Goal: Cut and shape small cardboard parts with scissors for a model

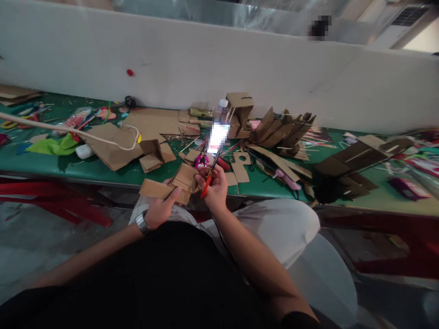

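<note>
1. Dark clothing fills the bottom of the frame, with both forearms reaching up from it toward the centre.
2. A wristwatch [141, 223] sits on the left wrist, just left of centre.
3. At centre, the left hand [160, 209] grips a folded cardboard piece [171, 185] from below, thumb pressed on its upper face.
4. Just right of it, the right hand [215, 186] is closed around red-handled scissors [210, 176]; the dark blades point up and slightly right, touching or very near the cardboard's right edge.
5. The cardboard is held in the air just in front of the near edge of the green table [89, 167], which spans the middle of the frame.
6. Behind the hands, at upper centre, stands a clear bottle [221, 114] with a white cap; its label is blurred.
7. Cardboard scraps [113, 146] lie at centre left, crossed by a white cord [68, 130].
8. Folded cardboard pieces [284, 128] lean together at centre right.
9. A lime-green sheet [55, 145] lies at the left.
10. A white wall [206, 64] runs across the top.
</note>
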The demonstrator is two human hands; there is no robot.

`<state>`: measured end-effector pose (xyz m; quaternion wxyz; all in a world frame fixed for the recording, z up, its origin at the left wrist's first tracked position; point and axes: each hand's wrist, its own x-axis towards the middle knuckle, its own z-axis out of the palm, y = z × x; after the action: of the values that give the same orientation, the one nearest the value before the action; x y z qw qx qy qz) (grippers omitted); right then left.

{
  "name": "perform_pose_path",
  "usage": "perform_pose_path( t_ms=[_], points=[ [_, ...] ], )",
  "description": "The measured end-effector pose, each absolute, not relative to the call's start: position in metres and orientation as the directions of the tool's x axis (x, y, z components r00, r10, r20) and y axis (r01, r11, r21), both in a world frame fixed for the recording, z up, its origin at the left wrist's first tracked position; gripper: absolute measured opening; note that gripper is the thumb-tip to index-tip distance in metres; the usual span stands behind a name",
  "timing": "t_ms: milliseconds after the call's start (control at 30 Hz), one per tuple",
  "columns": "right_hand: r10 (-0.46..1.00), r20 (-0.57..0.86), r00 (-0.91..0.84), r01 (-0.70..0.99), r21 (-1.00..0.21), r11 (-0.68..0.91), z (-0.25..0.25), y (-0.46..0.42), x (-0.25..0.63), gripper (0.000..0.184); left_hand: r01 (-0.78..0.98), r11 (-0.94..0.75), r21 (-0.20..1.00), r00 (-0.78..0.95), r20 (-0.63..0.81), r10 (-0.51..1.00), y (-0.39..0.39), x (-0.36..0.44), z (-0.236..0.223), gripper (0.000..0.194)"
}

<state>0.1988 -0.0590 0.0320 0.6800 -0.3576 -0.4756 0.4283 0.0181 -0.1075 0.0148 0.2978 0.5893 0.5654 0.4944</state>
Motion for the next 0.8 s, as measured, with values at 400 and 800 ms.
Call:
perform_pose_path(
  t_ms=[400, 800],
  points=[
    [0.938, 0.318, 0.139, -0.242, -0.908, 0.343, 0.0234, -0.0568, 0.2005, 0.057, 0.240, -0.096, 0.966, -0.207, 0.148, 0.967, -0.1037, 0.0210, 0.0109, 0.048],
    [0.951, 0.289, 0.108, -0.241, -0.920, 0.308, 0.0247, -0.0587, 0.1983, 0.058, -0.062, -0.023, 0.998, -0.235, 0.007, 0.972, -0.0991, 0.0204, 0.0083, 0.049]
  ],
)
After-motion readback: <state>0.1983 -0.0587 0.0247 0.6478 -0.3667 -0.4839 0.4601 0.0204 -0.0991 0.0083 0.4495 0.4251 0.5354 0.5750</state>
